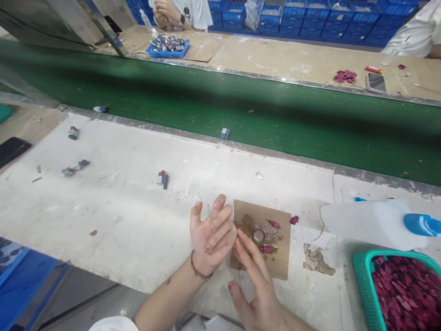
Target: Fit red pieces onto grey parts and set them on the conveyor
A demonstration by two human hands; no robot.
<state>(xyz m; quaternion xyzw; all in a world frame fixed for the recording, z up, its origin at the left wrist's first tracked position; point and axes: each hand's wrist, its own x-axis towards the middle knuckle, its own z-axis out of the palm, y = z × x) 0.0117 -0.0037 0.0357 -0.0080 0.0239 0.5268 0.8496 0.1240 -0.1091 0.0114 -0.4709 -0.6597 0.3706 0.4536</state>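
My left hand [214, 236] is palm up above the white table, its fingers loosely bent and apart, with nothing visible in it. My right hand [257, 285] has its fingers stretched out, the tips at the outer edge of my left hand; its thumb is apart. Just beyond them lies a brown cardboard square [283, 257] with wet, shiny patches. On it are a round metal cap [258, 236] and small maroon pieces [265, 249]. Another maroon piece [294, 220] sits beside its right edge. A small grey-and-maroon part [163, 179] lies to the left.
At right are a green basket [360, 280] of maroon pieces and a white bottle with a blue cap [422, 224]. Several small parts [73, 133] lie at left. A green conveyor belt [172, 101] carries a grey part [225, 133]. Across it, people sit near a blue tray [168, 54].
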